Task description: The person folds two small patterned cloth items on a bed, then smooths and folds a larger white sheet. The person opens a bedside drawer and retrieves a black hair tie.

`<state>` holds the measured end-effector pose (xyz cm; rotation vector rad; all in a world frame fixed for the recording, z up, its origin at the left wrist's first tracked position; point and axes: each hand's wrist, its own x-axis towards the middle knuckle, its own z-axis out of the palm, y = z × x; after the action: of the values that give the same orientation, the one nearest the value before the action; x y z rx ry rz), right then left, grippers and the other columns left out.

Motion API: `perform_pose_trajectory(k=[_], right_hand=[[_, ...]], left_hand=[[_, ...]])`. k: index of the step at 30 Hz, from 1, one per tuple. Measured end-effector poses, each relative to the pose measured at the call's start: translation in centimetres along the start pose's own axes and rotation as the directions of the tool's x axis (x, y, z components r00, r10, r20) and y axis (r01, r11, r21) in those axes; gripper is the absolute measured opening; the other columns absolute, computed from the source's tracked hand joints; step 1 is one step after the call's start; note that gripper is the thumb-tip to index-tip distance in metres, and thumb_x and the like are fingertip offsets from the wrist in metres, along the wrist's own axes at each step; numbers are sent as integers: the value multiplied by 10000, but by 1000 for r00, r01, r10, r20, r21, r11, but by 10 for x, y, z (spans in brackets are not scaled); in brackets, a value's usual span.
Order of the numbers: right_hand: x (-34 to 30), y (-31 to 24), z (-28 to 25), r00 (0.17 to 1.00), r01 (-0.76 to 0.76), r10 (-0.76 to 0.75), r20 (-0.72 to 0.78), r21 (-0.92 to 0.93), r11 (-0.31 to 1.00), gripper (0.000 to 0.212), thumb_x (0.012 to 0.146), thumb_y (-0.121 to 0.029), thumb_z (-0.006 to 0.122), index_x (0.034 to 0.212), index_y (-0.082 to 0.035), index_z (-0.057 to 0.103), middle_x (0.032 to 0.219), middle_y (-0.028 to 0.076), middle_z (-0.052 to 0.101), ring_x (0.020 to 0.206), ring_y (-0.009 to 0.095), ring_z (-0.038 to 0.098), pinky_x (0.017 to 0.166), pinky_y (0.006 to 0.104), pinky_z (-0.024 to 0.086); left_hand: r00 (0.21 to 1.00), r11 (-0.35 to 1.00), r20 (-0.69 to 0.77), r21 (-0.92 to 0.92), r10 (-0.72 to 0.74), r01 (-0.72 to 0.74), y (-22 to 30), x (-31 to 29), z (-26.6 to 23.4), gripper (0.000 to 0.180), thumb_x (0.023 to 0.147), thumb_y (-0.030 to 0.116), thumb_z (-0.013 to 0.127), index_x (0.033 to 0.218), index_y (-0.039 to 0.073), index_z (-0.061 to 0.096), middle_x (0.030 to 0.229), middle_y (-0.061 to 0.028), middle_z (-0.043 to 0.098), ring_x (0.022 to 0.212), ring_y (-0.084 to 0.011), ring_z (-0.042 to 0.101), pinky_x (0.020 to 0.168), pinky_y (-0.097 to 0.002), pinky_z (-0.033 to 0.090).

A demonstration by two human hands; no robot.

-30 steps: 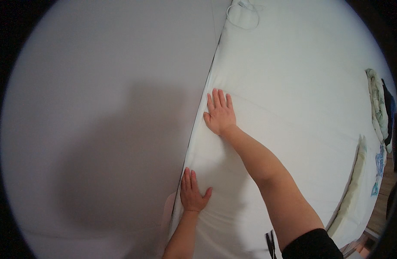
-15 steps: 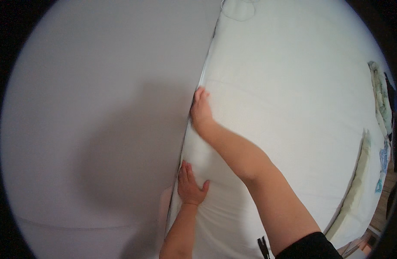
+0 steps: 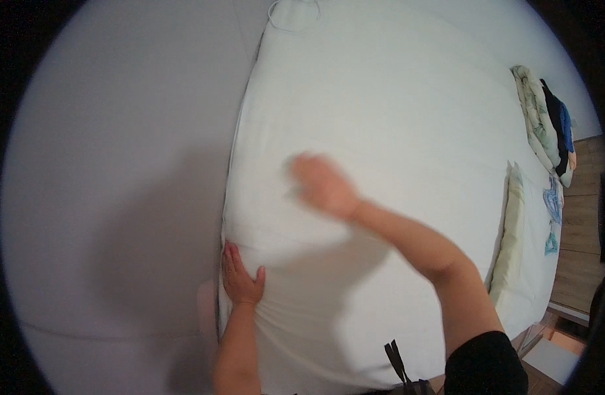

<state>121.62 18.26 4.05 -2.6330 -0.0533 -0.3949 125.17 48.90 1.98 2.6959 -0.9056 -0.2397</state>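
A white fitted sheet or cover lies over a wide mattress, its left edge running along a grey wall. My left hand rests flat on the sheet at that edge, fingers apart and tips at the gap by the wall; creases fan out in the cloth beside its wrist. Over the middle of the bed is my right hand, smeared by motion, so its fingers cannot be made out. I see nothing held in it.
The grey wall borders the bed on the left. A white cable loops at the far left corner. Toward the right lie a rolled pale-yellow edge of cloth, a folded patterned quilt and dark and blue clothes. Beyond is wooden flooring.
My right hand has left the wall-side edge and moved right over the sheet. My left hand stays at the edge. The view has shifted, showing more of the right side.
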Motion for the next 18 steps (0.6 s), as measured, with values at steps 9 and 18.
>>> perform_pose_trajectory(k=[9, 18], right_hand=[[-240, -211, 55, 829, -13, -278, 486, 513, 858, 511, 840, -247, 449, 1302, -63, 330, 1379, 130, 272, 1296, 259, 211, 1073, 407, 137], [-293, -142, -24, 987, -14, -11, 160, 150, 989, 508, 787, -221, 535, 1254, -66, 409, 1342, 145, 336, 1267, 294, 269, 1057, 439, 159]], left_hand=[[995, 997, -72, 44, 68, -65, 4, 8, 29, 737, 782, 310, 553, 1349, 23, 178, 1395, -166, 209, 1270, -320, 231, 1041, -407, 211], [986, 974, -122, 207, 115, -88, 47, -17, 20, 605, 785, 241, 551, 1292, 15, 311, 1370, -170, 263, 1267, -310, 240, 1053, -419, 169]])
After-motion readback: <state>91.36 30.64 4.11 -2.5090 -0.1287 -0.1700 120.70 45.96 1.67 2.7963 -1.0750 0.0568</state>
